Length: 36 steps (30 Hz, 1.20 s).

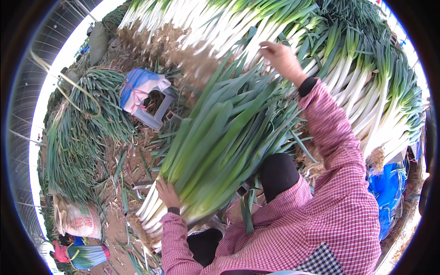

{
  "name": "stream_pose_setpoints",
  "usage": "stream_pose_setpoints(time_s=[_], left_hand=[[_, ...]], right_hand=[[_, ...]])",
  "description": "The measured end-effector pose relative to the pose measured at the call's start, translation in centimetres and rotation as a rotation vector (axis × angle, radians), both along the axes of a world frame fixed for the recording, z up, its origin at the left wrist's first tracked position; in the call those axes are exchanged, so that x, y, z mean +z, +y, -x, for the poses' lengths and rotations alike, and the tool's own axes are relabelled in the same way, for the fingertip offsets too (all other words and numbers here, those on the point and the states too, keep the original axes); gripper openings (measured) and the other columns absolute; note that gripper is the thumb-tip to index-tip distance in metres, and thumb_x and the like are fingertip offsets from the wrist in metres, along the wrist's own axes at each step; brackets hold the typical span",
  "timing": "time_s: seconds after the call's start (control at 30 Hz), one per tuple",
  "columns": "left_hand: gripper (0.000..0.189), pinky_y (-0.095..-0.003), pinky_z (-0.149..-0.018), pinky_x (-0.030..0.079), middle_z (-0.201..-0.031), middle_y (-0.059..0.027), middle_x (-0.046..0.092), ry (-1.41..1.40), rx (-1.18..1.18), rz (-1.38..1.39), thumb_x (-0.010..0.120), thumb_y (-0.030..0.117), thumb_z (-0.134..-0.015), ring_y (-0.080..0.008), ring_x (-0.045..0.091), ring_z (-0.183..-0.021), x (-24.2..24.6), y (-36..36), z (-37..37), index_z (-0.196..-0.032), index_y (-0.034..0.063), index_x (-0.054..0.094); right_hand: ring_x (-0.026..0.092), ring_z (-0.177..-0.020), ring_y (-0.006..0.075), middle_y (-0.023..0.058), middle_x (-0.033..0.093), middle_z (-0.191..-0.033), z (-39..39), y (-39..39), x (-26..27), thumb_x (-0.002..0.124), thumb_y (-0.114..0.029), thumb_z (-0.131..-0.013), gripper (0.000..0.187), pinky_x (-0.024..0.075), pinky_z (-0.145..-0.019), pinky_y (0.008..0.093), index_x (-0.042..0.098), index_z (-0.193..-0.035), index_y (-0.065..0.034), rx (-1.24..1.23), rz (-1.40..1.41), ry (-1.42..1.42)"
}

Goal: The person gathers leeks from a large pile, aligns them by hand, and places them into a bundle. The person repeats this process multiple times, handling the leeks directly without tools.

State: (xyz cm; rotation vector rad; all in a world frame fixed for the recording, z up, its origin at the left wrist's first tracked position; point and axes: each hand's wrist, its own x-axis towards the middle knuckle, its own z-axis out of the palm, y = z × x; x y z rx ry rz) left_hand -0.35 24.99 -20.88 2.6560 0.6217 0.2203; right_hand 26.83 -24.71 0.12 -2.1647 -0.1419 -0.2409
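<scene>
A large bundle of long green onions (220,137) lies slantwise before me, roots at the lower left and broad leaves toward the upper right. My left hand (167,194) grips over the white stalks near the root end. My right hand (282,62) is raised beyond the leaf tips, its fingers bent and apart, with nothing visible between them. Past it lies a long heap of green onions (202,24) with white stalks and brown roots. Some leaves of the bundle are blurred. Parts of a metal frame (242,189) show under the bundle.
A grey plastic stool (154,117) with a blue and white wrapped seat stands left of the bundle. More green onions (75,154) are piled farther left, by a printed woven sack (80,218). Blue plastic sheeting (387,199) lies at right. Loose leaves litter the soil (117,220).
</scene>
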Motion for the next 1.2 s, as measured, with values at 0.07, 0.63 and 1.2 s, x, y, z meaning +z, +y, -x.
stream_pose_setpoints(time_s=[0.07,0.63,1.2], left_hand=[[0.052,-0.0474,-0.110,0.016,-0.149,-0.0199,0.022,-0.023,-0.016,-0.010,0.034,0.032,-0.096,-0.0374,0.020,-0.137,0.1,-0.6,0.4,-0.145,0.0156,0.028],[0.056,-0.0413,-0.111,0.015,-0.147,-0.0236,0.022,-0.097,-0.060,0.042,0.030,0.032,-0.094,-0.0369,0.021,-0.136,2.3,-1.4,1.4,-0.142,0.0033,0.029],[0.050,-0.0426,-0.108,0.021,-0.144,-0.0237,0.028,-0.123,-0.043,-0.036,0.033,0.026,-0.095,-0.0375,0.028,-0.133,1.0,-0.7,1.1,-0.142,0.0063,0.032]], right_hand=[[0.064,-0.075,0.0313,0.0161,0.066,-0.080,-4.6,-4.6,-3.7,0.053,-0.022,-0.086,0.022,0.0518,-0.072,0.0405,0.067,-0.097,-0.0078,-0.184,0.482,-0.294],[0.047,-0.115,0.0334,0.0111,0.053,-0.123,-16.4,-3.3,-25.3,0.051,-0.033,-0.085,0.038,0.0350,-0.085,0.0741,0.059,-0.117,-0.0151,0.112,1.211,0.018],[0.056,-0.109,0.0214,0.0060,0.049,-0.130,1.3,-16.7,-11.9,0.055,-0.013,-0.083,0.030,0.0525,-0.075,0.0343,0.050,-0.113,-0.0128,0.014,1.227,-0.430]])
